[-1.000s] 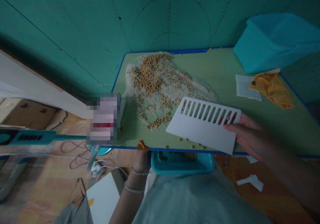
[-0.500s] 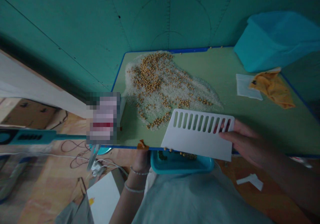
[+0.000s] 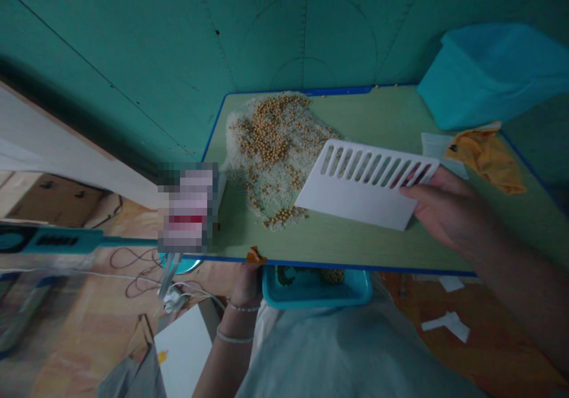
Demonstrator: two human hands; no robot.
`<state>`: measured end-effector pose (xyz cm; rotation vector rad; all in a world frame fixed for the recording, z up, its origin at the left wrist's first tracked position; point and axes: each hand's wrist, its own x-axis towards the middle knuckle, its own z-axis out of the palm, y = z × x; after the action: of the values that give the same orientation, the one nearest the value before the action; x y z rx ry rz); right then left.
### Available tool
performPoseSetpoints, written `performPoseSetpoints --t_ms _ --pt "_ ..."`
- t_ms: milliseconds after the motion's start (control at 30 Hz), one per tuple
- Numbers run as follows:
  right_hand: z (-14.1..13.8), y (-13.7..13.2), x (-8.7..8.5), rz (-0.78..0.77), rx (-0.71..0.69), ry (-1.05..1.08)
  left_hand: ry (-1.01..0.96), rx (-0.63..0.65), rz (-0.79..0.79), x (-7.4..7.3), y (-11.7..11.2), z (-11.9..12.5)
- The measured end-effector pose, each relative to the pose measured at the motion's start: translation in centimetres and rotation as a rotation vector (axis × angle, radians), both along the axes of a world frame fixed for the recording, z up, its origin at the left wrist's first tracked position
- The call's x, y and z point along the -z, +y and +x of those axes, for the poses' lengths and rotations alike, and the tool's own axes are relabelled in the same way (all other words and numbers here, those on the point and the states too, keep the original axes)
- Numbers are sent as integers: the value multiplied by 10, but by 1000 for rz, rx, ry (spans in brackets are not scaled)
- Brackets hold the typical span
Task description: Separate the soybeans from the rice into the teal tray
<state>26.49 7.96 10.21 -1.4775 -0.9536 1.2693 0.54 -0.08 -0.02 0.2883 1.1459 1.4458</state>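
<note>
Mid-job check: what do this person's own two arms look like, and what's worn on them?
The left forearm wears a slim, pale beaded-looking bracelet at the wrist and a plainer pale band higher up. The right forearm and right grip show no jewellery, glove or sleeve. The left grip is partly hidden.

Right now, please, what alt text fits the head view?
The right hand holds a white slotted scraper near yellow beans mixed with pale grains on a table. Below its near edge, beside the left hand, a blue-green tray contains some beans.
</note>
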Motion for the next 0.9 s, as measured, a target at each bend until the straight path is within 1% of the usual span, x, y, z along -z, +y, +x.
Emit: performPoseSetpoints --t_ms 100,167,300,367,500,667,833,900 --pt "-8 15 4 60 -3 12 5 10 -3 -1 -2 -1" --pt "-13 20 6 82 -25 16 5 14 -9 1 -3 -2" --pt "-20 20 7 54 -123 10 6 0 1 4 -4 -4" --pt "-23 19 6 50 -132 29 3 -7 1 4 -4 -7" --pt "-26 21 8 64 -92 63 -10 -35 -24 6 -6 -14" --pt "-32 21 9 37 -181 66 -28 -40 -68 5 -7 -18" --pt "-37 20 6 36 -156 91 23 -47 8 0 -6 -12" --pt "-36 19 7 13 -172 101 55 -40 39 -2 -6 -11"
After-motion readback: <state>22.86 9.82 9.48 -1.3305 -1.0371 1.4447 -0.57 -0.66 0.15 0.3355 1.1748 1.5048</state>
